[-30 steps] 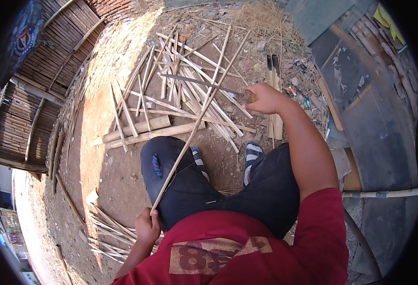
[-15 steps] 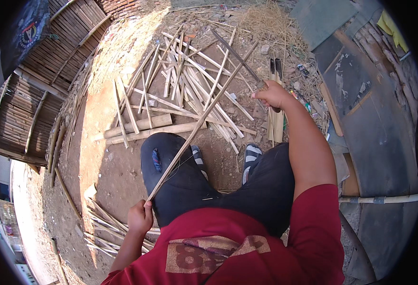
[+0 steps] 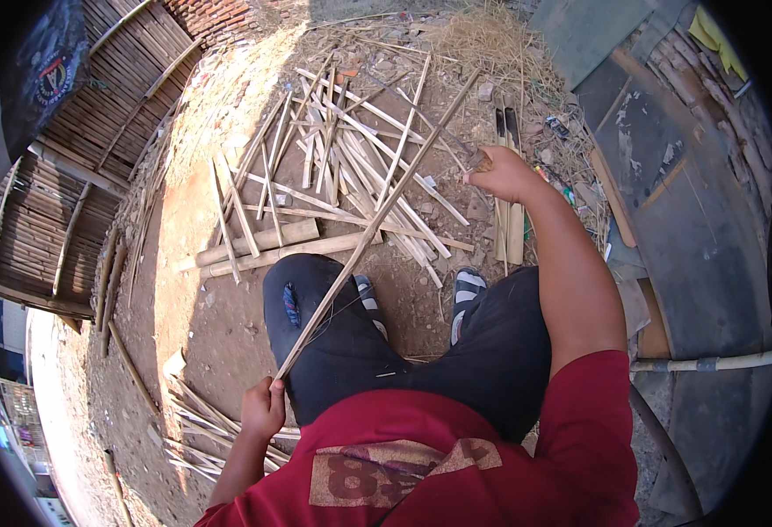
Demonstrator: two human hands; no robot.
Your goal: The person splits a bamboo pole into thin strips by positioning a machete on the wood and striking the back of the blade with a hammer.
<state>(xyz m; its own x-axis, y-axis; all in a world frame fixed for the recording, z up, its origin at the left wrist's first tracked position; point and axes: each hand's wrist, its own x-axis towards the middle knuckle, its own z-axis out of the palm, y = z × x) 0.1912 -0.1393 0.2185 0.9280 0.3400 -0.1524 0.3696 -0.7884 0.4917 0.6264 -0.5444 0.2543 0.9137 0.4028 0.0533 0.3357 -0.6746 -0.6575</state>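
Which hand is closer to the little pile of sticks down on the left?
Left. The left hand, holding a long strip, is just right of the little pile of sticks; the right hand is much farther off, stretched out forward and to the right.

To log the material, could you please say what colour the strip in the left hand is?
The strip is light tan-brown, showing best in the head view.

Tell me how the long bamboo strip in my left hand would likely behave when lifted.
The long bamboo strip looks fairly stiff: it runs nearly straight from your left hand. Being slim, it's probably light for its length.
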